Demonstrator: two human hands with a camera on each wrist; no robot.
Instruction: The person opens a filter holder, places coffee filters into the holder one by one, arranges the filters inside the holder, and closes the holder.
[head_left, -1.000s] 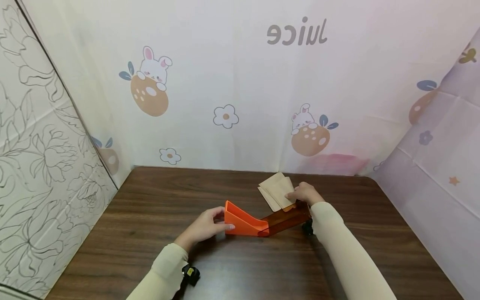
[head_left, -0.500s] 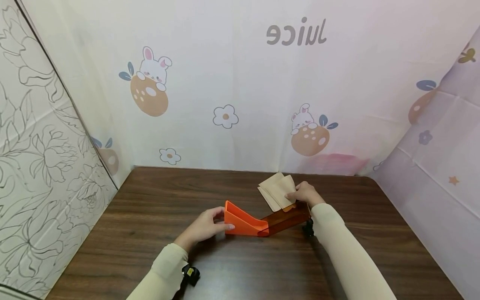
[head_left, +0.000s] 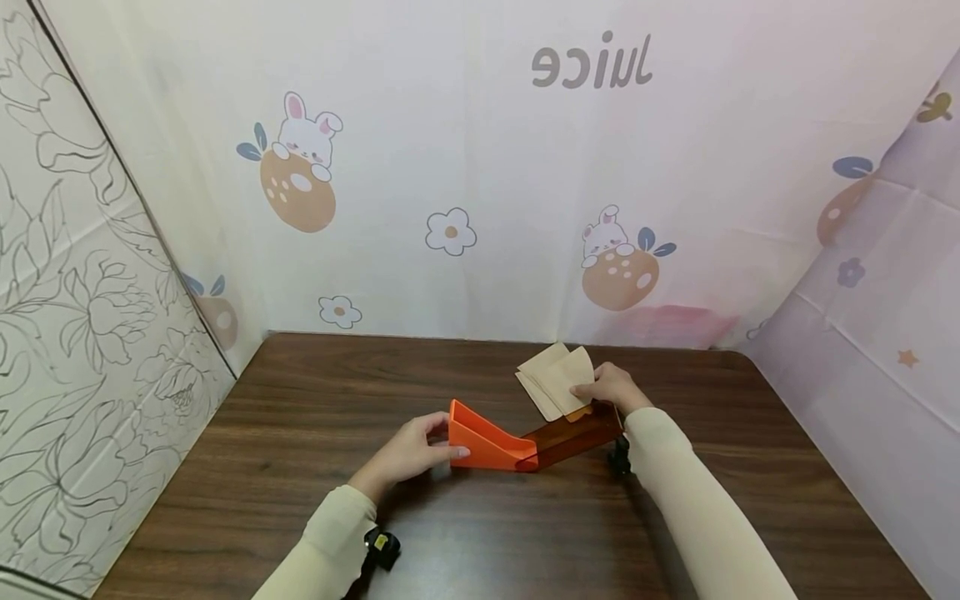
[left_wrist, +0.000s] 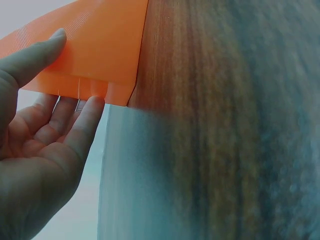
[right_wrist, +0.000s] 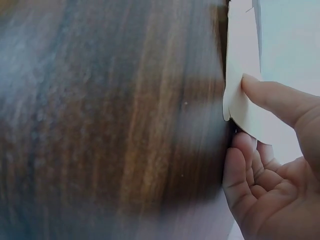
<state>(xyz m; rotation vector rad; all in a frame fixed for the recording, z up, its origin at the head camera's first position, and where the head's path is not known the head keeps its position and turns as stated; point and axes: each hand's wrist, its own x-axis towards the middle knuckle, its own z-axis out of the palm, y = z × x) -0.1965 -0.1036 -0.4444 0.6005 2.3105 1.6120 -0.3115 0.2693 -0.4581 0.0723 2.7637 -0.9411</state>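
An orange wedge-shaped holder (head_left: 480, 442) stands on the table, with a see-through amber lid (head_left: 573, 435) reaching out from its low end to the right. My left hand (head_left: 412, 450) grips the holder's tall end, thumb on the near side and fingers at its end face, as the left wrist view shows. Several beige filter papers (head_left: 542, 372) lie fanned behind the lid. My right hand (head_left: 613, 387) pinches the right edge of the nearest filter paper (right_wrist: 244, 102), thumb on top and fingers beneath. That paper's curved edge bends upward. Part of the lid is hidden by the right hand and sleeve.
A dark wood-grain table (head_left: 300, 400) carries everything. Behind it hangs a printed cloth (head_left: 510, 167), with another patterned cloth (head_left: 90, 275) at the left. Small black wrist devices (head_left: 383, 550) sit under both sleeves.
My right hand has shifted slightly, and the pinched filter paper's right side has moved a little to the right and lifted. The left hand and the orange holder stay in place.
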